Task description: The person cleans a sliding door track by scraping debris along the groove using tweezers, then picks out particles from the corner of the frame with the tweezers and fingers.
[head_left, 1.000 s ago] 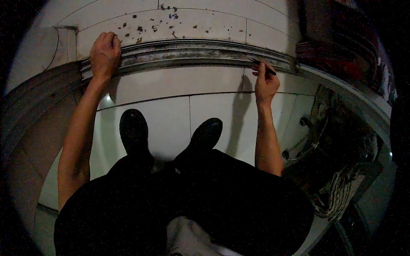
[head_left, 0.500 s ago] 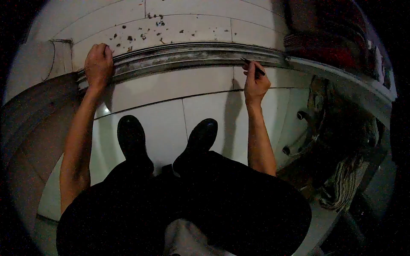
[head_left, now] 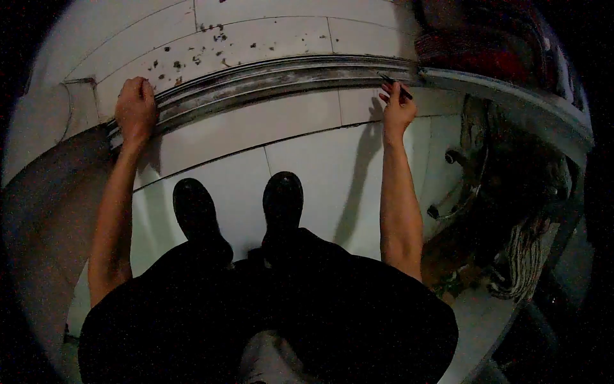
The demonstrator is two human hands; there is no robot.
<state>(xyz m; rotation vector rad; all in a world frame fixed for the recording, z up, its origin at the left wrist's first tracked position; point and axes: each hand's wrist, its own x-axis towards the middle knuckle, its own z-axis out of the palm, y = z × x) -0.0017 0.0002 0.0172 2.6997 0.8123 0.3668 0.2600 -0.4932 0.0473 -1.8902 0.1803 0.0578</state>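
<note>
A metal sliding-door track with dirty grooves runs across the pale tiled floor in front of me. My left hand is closed at the track's left end, knuckles up; whatever its fingers may hold is hidden. Near the right end, my right hand grips a slim dark pointed tool, its tip directed up and left over the track. Too little light falls there to tell whether the tip touches the grooves. Dark crumbs of debris lie scattered on the tiles just beyond the track.
Two dark shoes stand on the tiles between my arms. On the right are a dark wheeled chair base and a striped grey cloth. Red and dark fabric sits at the upper right, by a pale ledge.
My right hand has shifted right along the track with the dark tool. My right shoe has turned straighter and moved left. The whole view has shifted slightly; my left hand stays by the track's left end.
</note>
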